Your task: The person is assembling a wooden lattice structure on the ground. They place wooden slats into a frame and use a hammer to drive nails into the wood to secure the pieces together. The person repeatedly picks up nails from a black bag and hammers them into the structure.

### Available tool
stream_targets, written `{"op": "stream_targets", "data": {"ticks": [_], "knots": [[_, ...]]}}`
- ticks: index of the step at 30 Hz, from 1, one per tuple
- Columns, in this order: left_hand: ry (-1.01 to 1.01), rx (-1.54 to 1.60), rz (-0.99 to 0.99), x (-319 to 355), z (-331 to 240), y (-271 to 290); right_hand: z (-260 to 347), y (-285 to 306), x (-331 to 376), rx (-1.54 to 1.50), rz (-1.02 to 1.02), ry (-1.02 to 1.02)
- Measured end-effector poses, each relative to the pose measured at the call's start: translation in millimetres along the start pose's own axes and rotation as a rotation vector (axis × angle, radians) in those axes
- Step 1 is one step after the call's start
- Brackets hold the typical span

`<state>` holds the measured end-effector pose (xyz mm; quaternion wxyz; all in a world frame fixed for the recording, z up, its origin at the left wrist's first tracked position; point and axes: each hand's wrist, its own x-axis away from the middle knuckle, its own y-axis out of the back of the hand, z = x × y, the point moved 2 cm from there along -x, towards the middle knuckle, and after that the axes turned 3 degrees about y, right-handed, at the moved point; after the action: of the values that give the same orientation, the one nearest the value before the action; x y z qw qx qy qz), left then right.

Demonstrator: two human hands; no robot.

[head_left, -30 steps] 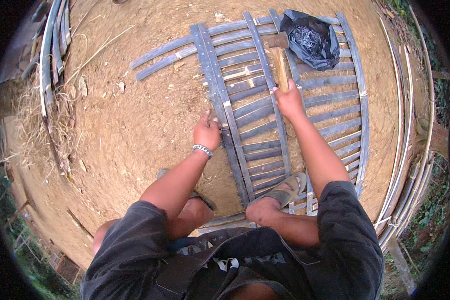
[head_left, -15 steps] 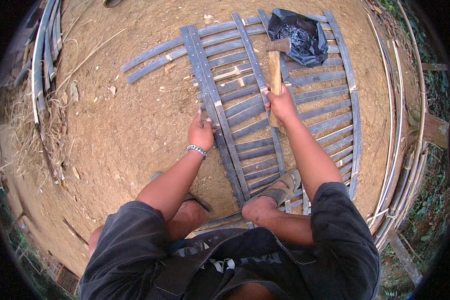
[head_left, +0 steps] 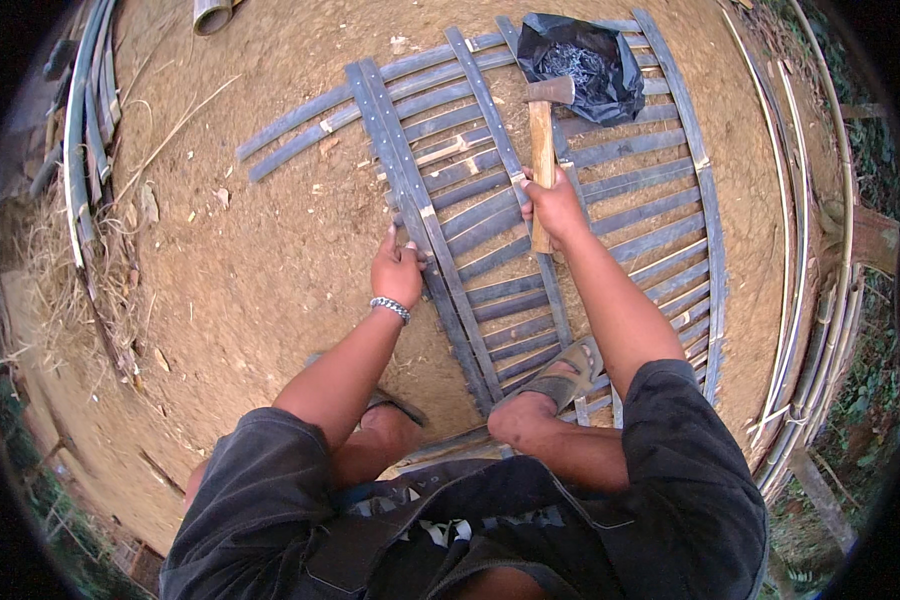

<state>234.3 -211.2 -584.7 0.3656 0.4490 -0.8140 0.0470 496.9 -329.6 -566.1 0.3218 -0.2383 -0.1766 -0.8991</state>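
My right hand [head_left: 554,208] is wrapped round the wooden handle of a hatchet [head_left: 541,140], whose rusty, flared head points away from me. The hatchet is over a lattice of dark split-bamboo slats [head_left: 470,215] lying on the ground. My left hand [head_left: 398,268], with a chain bracelet at its wrist, is at the left edge of the lattice's doubled long slats. Its fingers are bent together, and whatever they pinch is hidden. Just beyond the hatchet head, a black plastic bag [head_left: 620,85] lies open on the slats, with many small shiny nails [head_left: 575,62] inside.
My sandalled right foot [head_left: 560,385] rests on the lattice; the left is on the dirt beside it. Long bamboo poles [head_left: 810,370] line the right side. Split strips [head_left: 80,130] and dry shavings [head_left: 65,270] lie at left. A cut bamboo tube [head_left: 212,15] is at the far edge.
The view has shifted slightly, bringing more of the bamboo tube in at the top. Both hands keep nearly the same place over the lattice, the right still gripping the hatchet.
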Motion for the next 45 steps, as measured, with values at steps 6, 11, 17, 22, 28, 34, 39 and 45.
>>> {"op": "stream_targets", "data": {"ticks": [6,11,17,22,28,34,39,45], "knots": [[-0.007,0.023,-0.003,0.8,1.6,0.8,-0.6,0.3,-0.1,-0.016,0.012,-0.009],[0.003,0.014,-0.015,1.8,2.3,0.5,-1.3,0.8,0.4,-0.056,0.013,-0.002],[-0.171,-0.105,-0.148,5.3,-7.2,4.4,-5.4,3.2,0.3,-0.099,0.001,0.029],[-0.248,0.035,-0.122,-0.6,-21.0,3.3,-4.3,5.4,9.3,-0.141,-0.038,0.045],[-0.309,0.041,-0.095,-9.8,-37.6,-5.2,-8.2,0.9,35.0,-0.222,-0.123,0.067],[-0.606,-0.212,-0.087,-9.5,-61.0,-19.0,-20.0,3.3,43.1,-0.199,-0.190,0.093],[-0.621,-0.245,0.024,-8.9,-70.2,-39.8,-28.0,1.6,40.1,-0.245,-0.216,0.077],[-0.701,-0.344,0.151,-9.0,-79.9,-63.5,-32.2,-2.8,36.0,-0.346,-0.271,0.029]]}}
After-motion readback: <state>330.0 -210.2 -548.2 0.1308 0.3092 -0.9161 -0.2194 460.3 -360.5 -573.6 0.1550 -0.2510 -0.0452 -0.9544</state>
